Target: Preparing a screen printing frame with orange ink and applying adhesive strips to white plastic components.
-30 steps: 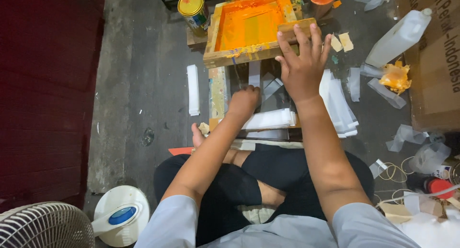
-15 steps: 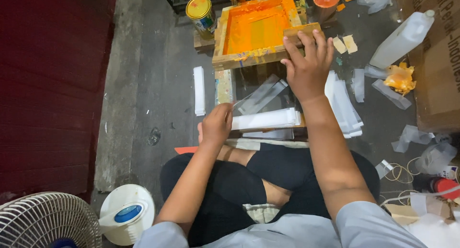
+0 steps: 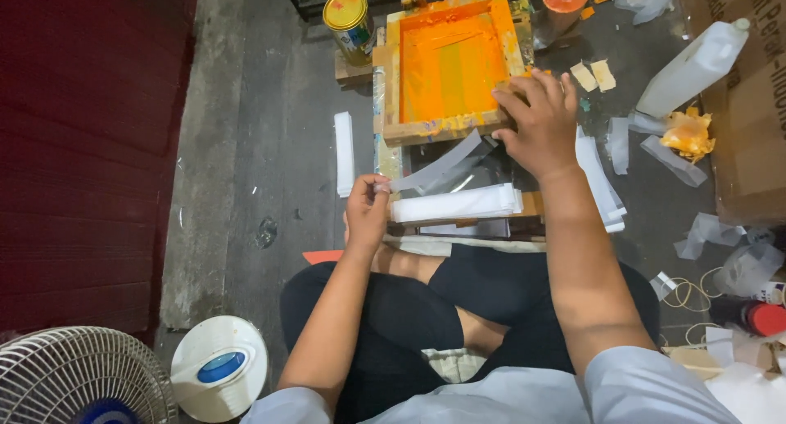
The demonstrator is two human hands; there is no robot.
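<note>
At the far left a white fan [image 3: 78,375] stands on the concrete floor [image 3: 270,146], its round base [image 3: 219,367] just beside it. Further up, a small white strip [image 3: 344,152] lies alone on the floor, and a yellow-lidded tin [image 3: 347,15] sits near the top.

The left hand [image 3: 367,209] is pinched shut on the end of a thin translucent strip [image 3: 434,166] — thumb and fingers closed on its left tip, the strip running up and to the right beneath the frame. Just right of that hand lies a stack of white strips [image 3: 457,203], resting on what looks like a low board, though the view there is too dark to be sure.

The wooden screen frame [image 3: 391,72], its mesh coated in orange ink, is tilted over the work spot. The right hand [image 3: 536,121] grips its lower right corner, fingers spread over the wood.

Further right — more white strips [image 3: 598,182], a white plastic jug [image 3: 692,68], a crumpled yellow rag [image 3: 688,133] and a cardboard box [image 3: 757,113].
</note>
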